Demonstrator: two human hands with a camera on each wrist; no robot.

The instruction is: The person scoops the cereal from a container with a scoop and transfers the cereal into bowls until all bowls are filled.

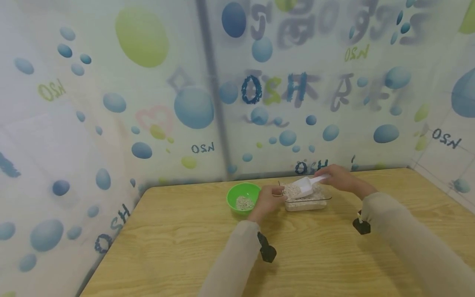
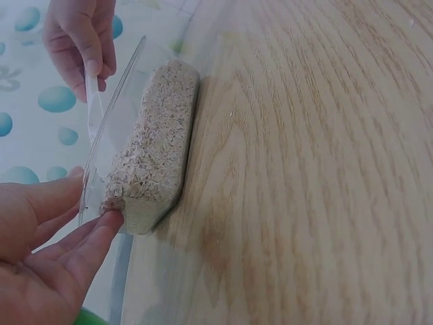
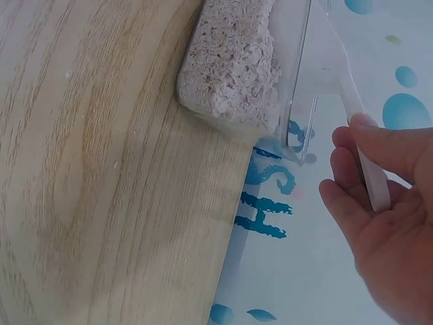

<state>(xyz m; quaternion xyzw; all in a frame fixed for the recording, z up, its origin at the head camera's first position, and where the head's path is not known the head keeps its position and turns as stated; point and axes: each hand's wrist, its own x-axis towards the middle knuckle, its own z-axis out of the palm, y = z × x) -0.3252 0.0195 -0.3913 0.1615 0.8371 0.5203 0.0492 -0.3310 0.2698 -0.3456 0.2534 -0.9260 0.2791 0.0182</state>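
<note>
A clear rectangular container full of oat flakes stands on the table. My left hand pinches its left end at the rim, with the thumb above and fingers below. With my right hand I hold a white scoop by its handle. The scoop is over the container, its mouth toward the left and loaded with flakes. Left of the container sits a green bowl with some flakes in it, partly behind my left hand.
The wooden table reaches back to a patterned curtain with blue and green dots. Curtain also hangs along the left and right sides. The bowl and container stand close to the table's far edge.
</note>
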